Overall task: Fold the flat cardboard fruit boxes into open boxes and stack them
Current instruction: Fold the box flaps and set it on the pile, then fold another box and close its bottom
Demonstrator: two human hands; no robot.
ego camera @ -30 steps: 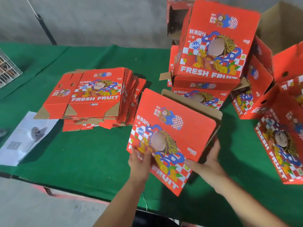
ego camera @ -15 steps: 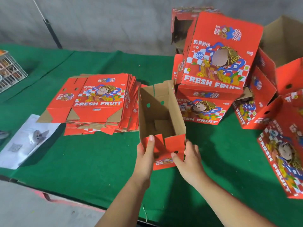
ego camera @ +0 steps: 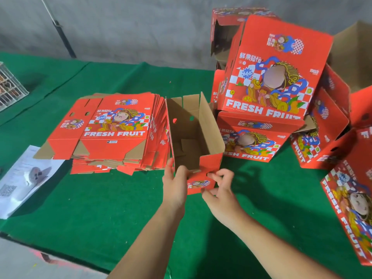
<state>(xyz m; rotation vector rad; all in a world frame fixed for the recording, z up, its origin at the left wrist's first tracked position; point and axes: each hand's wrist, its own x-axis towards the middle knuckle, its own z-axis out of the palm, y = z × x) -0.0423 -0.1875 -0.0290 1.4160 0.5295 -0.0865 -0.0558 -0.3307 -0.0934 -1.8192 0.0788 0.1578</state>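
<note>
We see an opened box (ego camera: 194,135) standing on the green table (ego camera: 100,198) at the middle of the view, its brown inside facing up and toward us, its red near flaps at about 6 o'clock of its opening. Our left hand (ego camera: 175,186) wraps around the box's near left corner, fingers over the rim and thumb outside, gripping the cardboard. Our right hand (ego camera: 220,191) pinches the red near flap at the box's lower right corner between thumb and curled fingers.

At 9 o'clock from the box, just beside it, lies a pile of flats (ego camera: 112,131), printed side up. At 2 o'clock, a stack of folded boxes (ego camera: 267,87) rises against the grey wall, with the bottom one touching or nearly touching the box's right wall; we cannot tell which. More folded boxes (ego camera: 322,133) lean at 3 o'clock, and another (ego camera: 352,214) sits at 4 o'clock by the frame edge. A printed sheet (ego camera: 22,178) lies at 8 o'clock near the table's near edge. A wire basket (ego camera: 10,85) shows at 10 o'clock.
</note>
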